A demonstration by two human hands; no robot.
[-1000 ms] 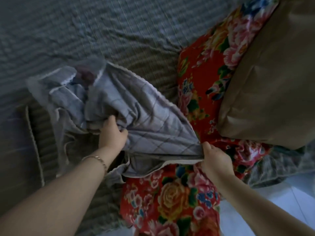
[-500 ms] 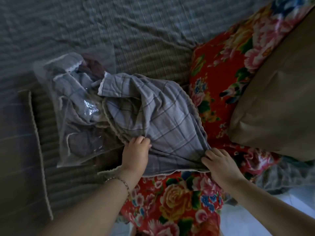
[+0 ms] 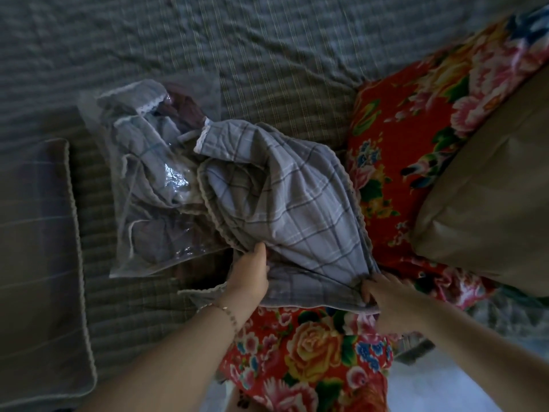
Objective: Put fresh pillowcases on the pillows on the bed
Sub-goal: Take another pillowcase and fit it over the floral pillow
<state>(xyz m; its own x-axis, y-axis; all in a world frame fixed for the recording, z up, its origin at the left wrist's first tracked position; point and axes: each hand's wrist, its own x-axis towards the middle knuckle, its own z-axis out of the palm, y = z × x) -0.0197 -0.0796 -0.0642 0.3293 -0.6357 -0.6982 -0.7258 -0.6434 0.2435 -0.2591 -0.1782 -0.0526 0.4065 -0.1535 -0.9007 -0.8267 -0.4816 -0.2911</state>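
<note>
A grey-blue pillowcase (image 3: 285, 203) checked with darker lines and edged in pale trim is seen against a grey striped bedspread (image 3: 237, 40), beside a red quilt (image 3: 395, 162) patterned with pink, yellow and blue flowers and a plain tan pillow (image 3: 490, 197)

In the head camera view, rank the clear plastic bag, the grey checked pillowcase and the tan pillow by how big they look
1. grey checked pillowcase
2. clear plastic bag, close to it, so unsure
3. tan pillow, cut off at the frame edge, so its full size is unknown
</note>
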